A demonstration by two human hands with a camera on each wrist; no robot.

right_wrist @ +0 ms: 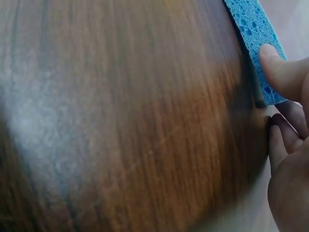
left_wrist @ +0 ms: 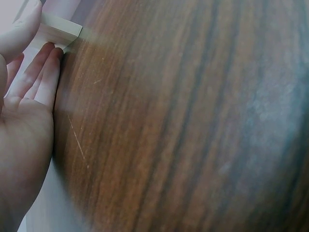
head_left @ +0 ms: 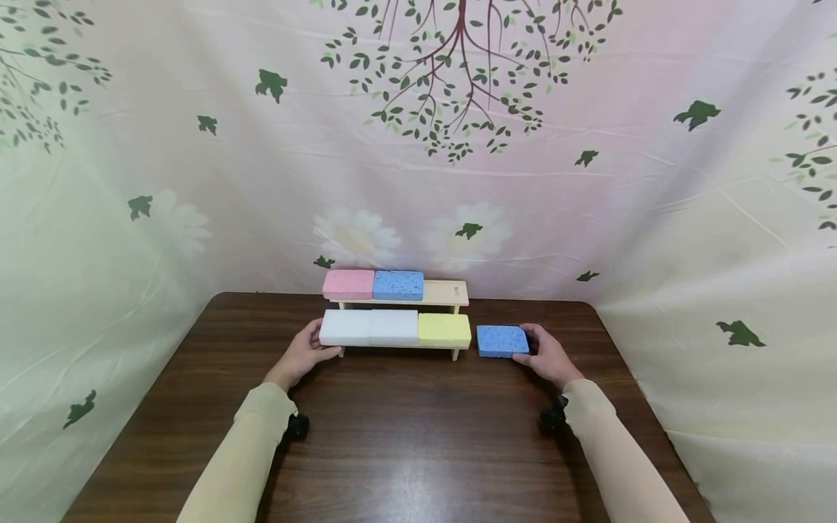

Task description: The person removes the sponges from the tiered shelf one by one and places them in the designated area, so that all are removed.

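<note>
On the dark table stands a two-tier wooden stand (head_left: 445,292). White sponges (head_left: 345,327) and a yellow sponge (head_left: 445,330) line its front tier; a pink sponge (head_left: 349,284) and a blue sponge (head_left: 398,285) sit on the rear one. My left hand (head_left: 309,346) holds the left end of the front tier, thumb in front, some fingers hidden behind it. In the left wrist view, fingertips (left_wrist: 57,52) lie at the board's end. Right of the stand, my right hand (head_left: 546,354) pinches another blue sponge (head_left: 501,341) by its right end, the thumb (right_wrist: 273,60) on its near side.
A brown wood-grain table (head_left: 392,428) lies under everything. Behind and beside it hangs a pale cloth (head_left: 275,189) printed with leaves and flowers. The right part of the rear tier shows bare wood. Dark wrist cameras (head_left: 298,426) sit at both cuffs.
</note>
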